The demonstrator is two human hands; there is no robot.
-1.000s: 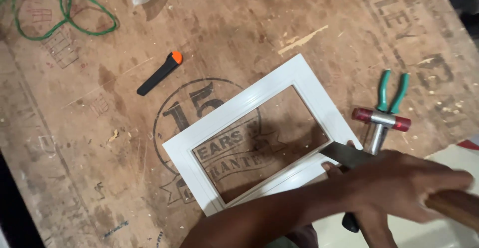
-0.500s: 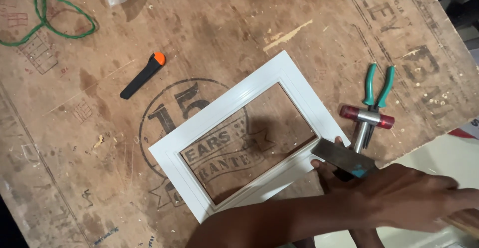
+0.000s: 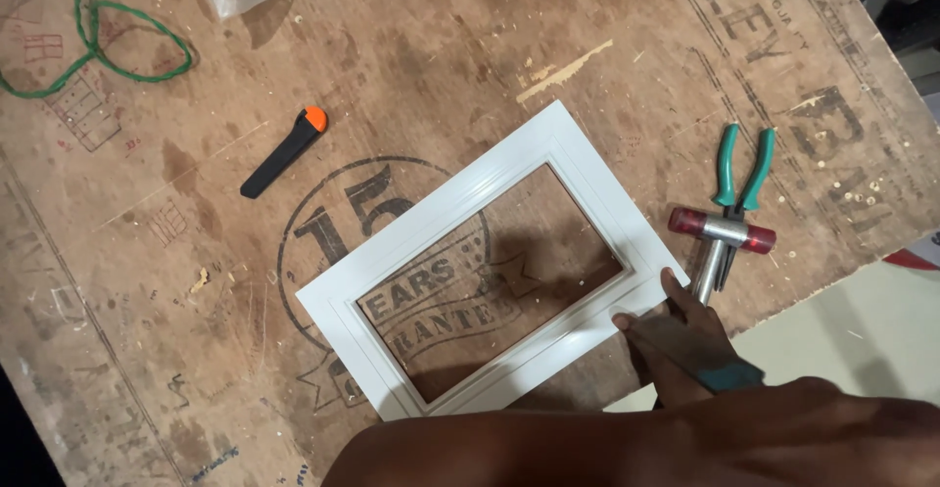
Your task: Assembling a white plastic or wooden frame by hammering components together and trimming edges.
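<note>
Hands: one in view [image 3: 685,335] (which one, cannot tell) gripping a metal blade [image 3: 685,345] on one white frame [image 3: 548,154], one pliers [image 3: 741,164], one hammer [image 3: 722,231].

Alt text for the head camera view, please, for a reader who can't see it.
A hand presses a flat metal blade with a teal handle against the lower right corner of a white rectangular picture frame lying on a worn plywood workbench. Beside it lie a small red-capped mallet and teal-handled pliers; farther left, a black and orange utility knife and green cord.

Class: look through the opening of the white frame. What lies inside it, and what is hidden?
Inside the white frame shows bare plywood tabletop with a dark printed stamp. The frame's rails cover parts of that stamp; an arm hides the near edge.
</note>
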